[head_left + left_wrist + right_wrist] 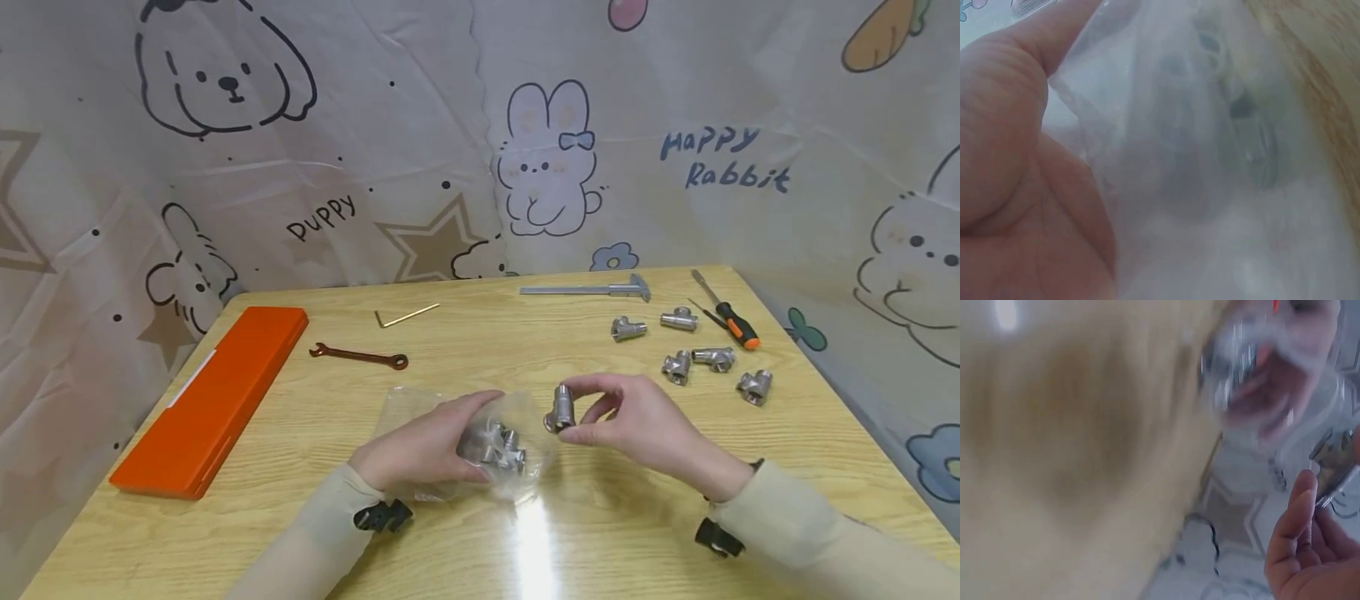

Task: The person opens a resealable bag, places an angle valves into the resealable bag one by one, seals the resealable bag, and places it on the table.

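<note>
My right hand (637,421) pinches a silver metal pipe tee (562,407) between thumb and fingertips, just right of a clear plastic bag (405,414). In the right wrist view the pipe tee (1335,462) shows at the right edge, partly cut off. The left hand (427,446) grips the bag, its thumb and fingers around the part where more metal fittings (504,450) lie. Through the cloudy plastic in the left wrist view, the fittings (1250,137) look blurred; the left fingertips are hidden behind the bag.
Several loose pipe tees (677,367) lie at the right, with screwdrivers (731,321) beyond them. A caliper (592,290) lies along the back edge. Further left are a hex key (408,316), a combination wrench (360,356) and a long orange case (217,400). A printed curtain (420,125) hangs behind.
</note>
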`<state>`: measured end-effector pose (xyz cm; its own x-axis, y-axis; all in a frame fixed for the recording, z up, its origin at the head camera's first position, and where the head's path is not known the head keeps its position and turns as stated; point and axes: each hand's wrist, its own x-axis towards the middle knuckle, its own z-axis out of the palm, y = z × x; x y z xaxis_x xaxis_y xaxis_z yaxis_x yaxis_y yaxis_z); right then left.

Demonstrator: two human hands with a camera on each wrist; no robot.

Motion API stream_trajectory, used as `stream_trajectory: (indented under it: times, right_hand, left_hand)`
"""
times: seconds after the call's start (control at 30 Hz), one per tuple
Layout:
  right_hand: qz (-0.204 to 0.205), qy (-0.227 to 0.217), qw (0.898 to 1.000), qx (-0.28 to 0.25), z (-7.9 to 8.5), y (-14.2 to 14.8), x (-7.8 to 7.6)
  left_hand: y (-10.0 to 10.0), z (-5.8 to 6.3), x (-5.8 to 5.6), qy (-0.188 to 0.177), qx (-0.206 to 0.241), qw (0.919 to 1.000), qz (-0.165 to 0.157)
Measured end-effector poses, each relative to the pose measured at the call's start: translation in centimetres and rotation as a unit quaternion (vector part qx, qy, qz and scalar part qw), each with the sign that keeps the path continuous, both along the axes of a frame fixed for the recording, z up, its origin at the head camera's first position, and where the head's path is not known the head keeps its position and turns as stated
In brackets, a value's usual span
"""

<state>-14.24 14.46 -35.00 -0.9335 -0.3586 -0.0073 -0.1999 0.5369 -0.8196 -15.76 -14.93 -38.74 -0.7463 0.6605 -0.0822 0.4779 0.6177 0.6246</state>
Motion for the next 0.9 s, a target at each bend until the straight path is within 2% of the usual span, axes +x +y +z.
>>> stream_trajectory:
  times: [0.1, 0.17, 0.43, 0.7, 0.9]
  right_hand:
    - [0.004, -0.05, 0.998, -0.041, -1.1, -0.8, 0.9]
    - [0.01, -0.063, 0.996, -0.055, -1.7, -1.4, 1.1]
    - [0.025, -0.049, 0.997, -0.045, -3.1, -3.5, 0.5]
    - [0.082, 0.02, 0.996, 0.019, -3.9, -6.1, -0.6]
    - [0.135, 0.121, 0.981, 0.068, -4.5, -8.3, -0.8]
  left_hand:
    - [-0.1, 0.0, 0.0, 0.004, 0.0, 1.0, -0.001]
    - [-0.1, 0.1, 0.0, 0.005, 0.004, 1.0, -0.001]
    - [0.0, 0.0, 0.0, -0.001, 0.006, 1.0, -0.001]
    - [-0.1, 0.0, -0.1, 0.003, 0.006, 1.0, -0.007]
    - [-0.2, -0.2, -0.1, 0.017, 0.0, 0.9998, -0.012]
